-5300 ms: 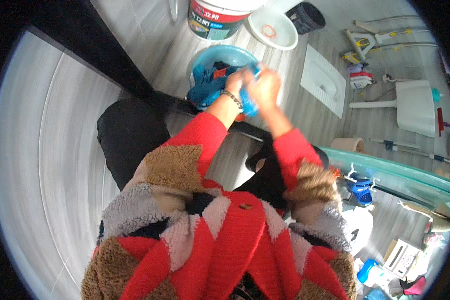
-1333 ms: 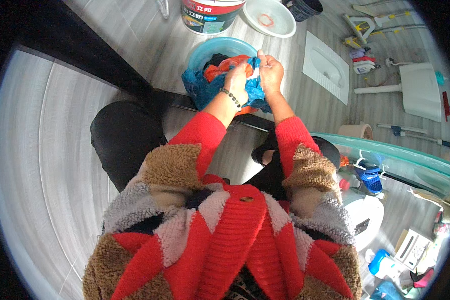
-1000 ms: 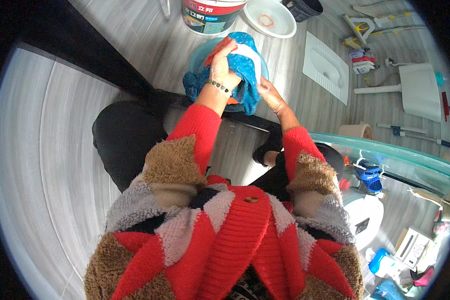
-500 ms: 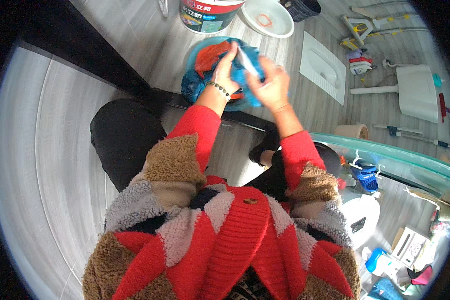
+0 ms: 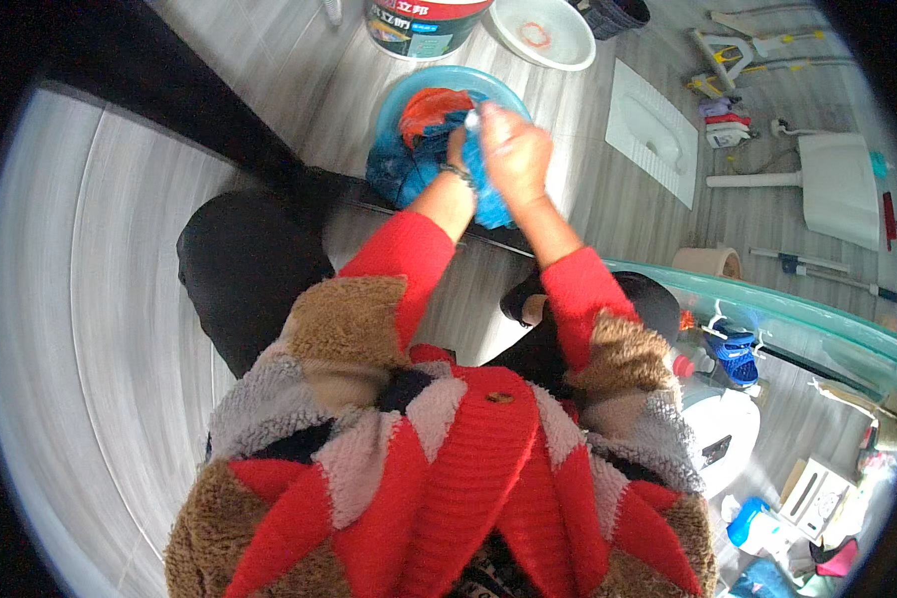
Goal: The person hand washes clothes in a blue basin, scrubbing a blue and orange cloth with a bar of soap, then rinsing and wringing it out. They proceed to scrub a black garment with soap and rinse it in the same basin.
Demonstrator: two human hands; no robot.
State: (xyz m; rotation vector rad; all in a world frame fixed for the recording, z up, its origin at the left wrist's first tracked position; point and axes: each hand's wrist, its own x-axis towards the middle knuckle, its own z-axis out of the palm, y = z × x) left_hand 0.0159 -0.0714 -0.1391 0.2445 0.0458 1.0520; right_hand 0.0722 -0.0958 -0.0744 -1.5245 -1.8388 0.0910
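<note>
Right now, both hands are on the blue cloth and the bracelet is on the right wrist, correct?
Not quite: the bracelet is on the left wrist, as the head view shows. The left hand and right hand are on the blue cloth, as you say.

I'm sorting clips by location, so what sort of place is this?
Most likely a bathroom: a white squat toilet, a white cistern-like tank and a glass partition all show on the right side of the picture.

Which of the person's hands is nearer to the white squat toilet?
Right. The right hand, closed on the blue cloth, is left of the white squat toilet; the left hand is farther left, partly hidden beside the right.
</note>
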